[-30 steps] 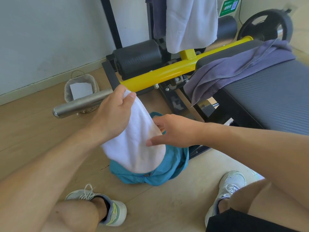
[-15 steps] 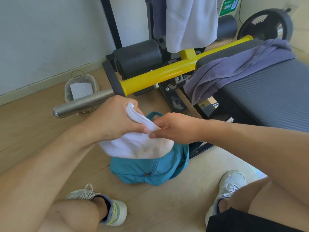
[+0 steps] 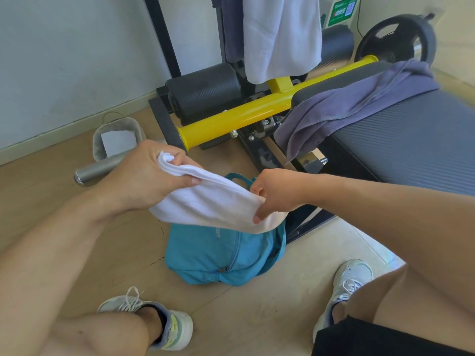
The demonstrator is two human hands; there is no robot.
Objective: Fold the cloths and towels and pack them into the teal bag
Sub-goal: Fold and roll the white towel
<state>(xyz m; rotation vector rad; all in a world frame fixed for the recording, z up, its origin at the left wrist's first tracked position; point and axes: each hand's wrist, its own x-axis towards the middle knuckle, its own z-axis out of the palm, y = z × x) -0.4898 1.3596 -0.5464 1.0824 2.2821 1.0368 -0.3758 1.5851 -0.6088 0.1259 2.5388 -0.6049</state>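
Note:
A folded white towel (image 3: 213,204) is stretched between my hands above the teal bag (image 3: 218,253), which sits on the floor between my feet. My left hand (image 3: 149,176) grips the towel's left end, bunched in its fist. My right hand (image 3: 275,194) pinches the towel's right edge over the bag's top. A purple cloth (image 3: 347,109) lies draped over the bench. Another white towel (image 3: 280,37) and a dark purple cloth (image 3: 231,27) hang from the rack behind.
A weight bench (image 3: 411,142) with a yellow bar (image 3: 244,116) and steel sleeve (image 3: 97,170) stands ahead. A small grey basket (image 3: 115,140) sits by the wall on the left. A weight plate (image 3: 395,39) leans at the back right. My shoes (image 3: 164,322) flank the bag.
The towel was folded over and bunched, and now my hands have drawn apart, stretching it flat and wide over the bag. The bag has not moved.

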